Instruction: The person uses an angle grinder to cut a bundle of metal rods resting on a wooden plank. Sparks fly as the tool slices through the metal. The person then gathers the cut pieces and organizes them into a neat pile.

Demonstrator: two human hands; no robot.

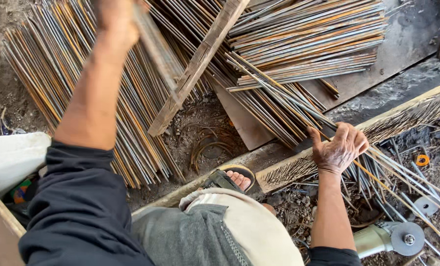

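The right hand (342, 147) presses down on a loose bundle of thin metal rods (298, 108), fingers curled over them where they cross a scarred wooden beam (407, 116). The rods fan out past the beam toward the lower right, over dirt and scrap. The left hand (115, 19) is raised near the top edge, clenched around a blurred stick-like tool (156, 49); what kind of tool it is cannot be told. Under that arm a large pile of rusty and grey rods (57, 74) lies spread on the ground, with a wooden plank (198, 64) resting slantwise across it. Another stack of rods (308, 39) sits on a metal plate (407, 44) at the upper right. A sandalled foot (237, 180) rests against the beam. An angle grinder (392, 239) lies at the lower right corner.
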